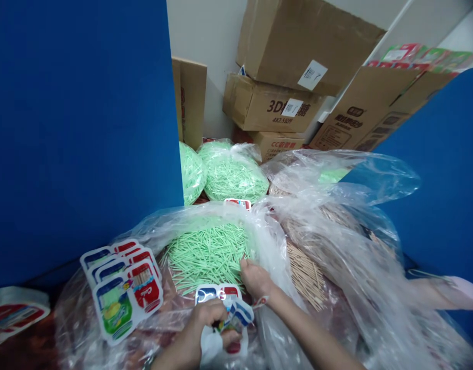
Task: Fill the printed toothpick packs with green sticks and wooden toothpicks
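My left hand (205, 321) grips a small printed plastic pouch (240, 313), bent in its fingers. My right hand (255, 280) is closed at the right edge of a heap of thin light-green sticks (209, 252) in an open clear plastic bag. Whatever its curled fingers hold is hidden. Another red-and-blue pouch (217, 292) lies at the front of the heap, just behind my left hand. Several overlapping pouches with green and red printed panels (128, 298) rest on the clear plastic at the left.
Brown sticks (306, 272) fill another clear bag (337, 246) at the right. Closed bags of green sticks (234, 174) stand behind. Cardboard boxes (275, 105) are stacked at the back. Blue panels (82, 128) flank both sides. More pouches (16, 313) lie at far left.
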Tool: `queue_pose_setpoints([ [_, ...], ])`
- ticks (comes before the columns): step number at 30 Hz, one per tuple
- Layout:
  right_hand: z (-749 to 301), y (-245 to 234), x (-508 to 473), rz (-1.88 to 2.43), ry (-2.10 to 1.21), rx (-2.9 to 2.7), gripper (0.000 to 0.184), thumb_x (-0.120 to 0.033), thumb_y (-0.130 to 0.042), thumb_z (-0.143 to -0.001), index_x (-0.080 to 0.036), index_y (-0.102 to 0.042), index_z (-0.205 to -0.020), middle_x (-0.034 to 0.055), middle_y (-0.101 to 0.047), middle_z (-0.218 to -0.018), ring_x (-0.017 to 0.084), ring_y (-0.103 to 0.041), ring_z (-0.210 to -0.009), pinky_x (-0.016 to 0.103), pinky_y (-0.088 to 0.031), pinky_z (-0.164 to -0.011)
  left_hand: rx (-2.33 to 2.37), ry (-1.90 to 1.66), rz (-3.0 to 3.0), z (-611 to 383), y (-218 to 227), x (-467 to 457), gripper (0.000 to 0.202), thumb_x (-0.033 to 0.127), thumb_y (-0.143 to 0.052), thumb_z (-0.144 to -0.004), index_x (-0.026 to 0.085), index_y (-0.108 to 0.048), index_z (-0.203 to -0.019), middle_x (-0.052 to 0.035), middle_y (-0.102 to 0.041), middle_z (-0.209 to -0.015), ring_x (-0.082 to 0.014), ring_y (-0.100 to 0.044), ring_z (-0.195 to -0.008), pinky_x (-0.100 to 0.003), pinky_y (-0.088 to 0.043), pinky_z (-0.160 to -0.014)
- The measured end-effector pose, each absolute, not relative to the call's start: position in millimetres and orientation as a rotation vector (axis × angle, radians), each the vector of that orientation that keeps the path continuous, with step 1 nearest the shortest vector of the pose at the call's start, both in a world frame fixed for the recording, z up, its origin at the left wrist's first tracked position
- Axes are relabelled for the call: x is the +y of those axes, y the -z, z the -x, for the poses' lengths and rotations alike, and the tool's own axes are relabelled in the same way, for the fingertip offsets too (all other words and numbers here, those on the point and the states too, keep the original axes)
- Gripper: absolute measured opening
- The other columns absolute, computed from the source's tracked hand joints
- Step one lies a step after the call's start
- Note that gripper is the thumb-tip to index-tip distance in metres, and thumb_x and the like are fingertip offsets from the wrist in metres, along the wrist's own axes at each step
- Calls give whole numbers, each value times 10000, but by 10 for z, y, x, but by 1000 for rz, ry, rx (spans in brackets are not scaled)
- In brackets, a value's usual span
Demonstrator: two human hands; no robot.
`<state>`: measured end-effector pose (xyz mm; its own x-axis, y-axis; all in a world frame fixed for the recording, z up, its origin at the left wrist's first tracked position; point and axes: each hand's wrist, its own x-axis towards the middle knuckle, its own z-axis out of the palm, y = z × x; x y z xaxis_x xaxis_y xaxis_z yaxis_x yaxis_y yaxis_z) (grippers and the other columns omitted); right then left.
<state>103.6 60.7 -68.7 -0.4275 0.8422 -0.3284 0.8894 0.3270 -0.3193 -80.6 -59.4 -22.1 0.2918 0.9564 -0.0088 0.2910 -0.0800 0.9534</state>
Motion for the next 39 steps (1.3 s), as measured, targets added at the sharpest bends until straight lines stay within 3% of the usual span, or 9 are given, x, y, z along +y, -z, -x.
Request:
queue_pose_setpoints([
  [3,-1094,536,661,-1626,932,2501,139,-254,-352,-944,-189,-474,-927,63,-663,-787,194,-657,-716,304,-496,-652,1245,-846,-1614,851,269,-560,332,275,-660,-756,186,-426,-538,15,-507,-604,-141,-481,-602,-241,-360,-573],
  [6,-1072,376,667,-1807,1750,2382,263,-425,-288,-964,-216,-439,-911,-17,-573,-700,140,-595,-604,267,-486,-575,1307,-860,-1617,891,229,-513,346,260,-643,-770,187,-392,-543,28,-470,-602,-135,-458,-601,-240,-343,-570],
  [9,-966,200,651,-1881,2855,1780,337,-529,-542,-837,-229,-465,-970,-67,-446,-658,104,-490,-529,234,-432,-506,1340,-853,-1635,924,136,-482,338,278,-612,-811,187,-399,-564,28,-468,-616,-137,-459,-610,-241,-344,-577],
  [13,-801,-139,623,-1899,3265,1599,361,-507,-670,-754,-229,-488,-897,-69,-434,-650,100,-479,-541,245,-433,-538,1445,-911,-1642,965,94,-450,356,284,-599,-831,195,-372,-572,29,-444,-625,-143,-457,-613,-242,-341,-572],
  [18,-605,-536,464,-1978,3081,2469,228,-481,-448,-931,-255,-471,-954,-40,-519,-690,147,-577,-672,366,-485,-782,1508,-963,-1671,972,125,-382,348,273,-574,-856,206,-347,-601,30,-419,-639,-146,-444,-620,-251,-339,-585],
  [24,-414,-574,287,-1685,2661,3097,195,-360,-337,-994,-236,-467,-918,-31,-529,-757,155,-602,-827,476,-368,-1013,1485,-1034,-1732,920,133,-330,322,219,-549,-867,211,-335,-627,30,-427,-649,-144,-441,-622,-249,-333,-582],
  [33,-350,-506,248,-1693,2123,3431,228,-306,-297,-998,-239,-485,-886,-14,-500,-811,162,-558,-888,461,-363,-1003,1479,-1106,-1840,928,200,-330,282,214,-531,-896,202,-383,-656,15,-463,-660,-150,-463,-628,-254,-339,-585],
  [37,-353,-417,184,-1710,1778,3507,212,-272,-280,-993,-245,-476,-917,-1,-541,-829,186,-537,-1007,511,-249,-1074,1465,-1172,-1852,928,128,-326,270,227,-502,-910,200,-400,-662,11,-463,-651,-153,-468,-615,-255,-344,-566],
  [39,-375,-364,151,-1665,1575,3504,186,-262,-285,-988,-243,-466,-947,28,-576,-928,206,-491,-1126,538,-196,-1096,1453,-1222,-1870,940,102,-327,263,222,-480,-913,202,-400,-663,16,-444,-640,-154,-460,-601,-257,-339,-550],
])
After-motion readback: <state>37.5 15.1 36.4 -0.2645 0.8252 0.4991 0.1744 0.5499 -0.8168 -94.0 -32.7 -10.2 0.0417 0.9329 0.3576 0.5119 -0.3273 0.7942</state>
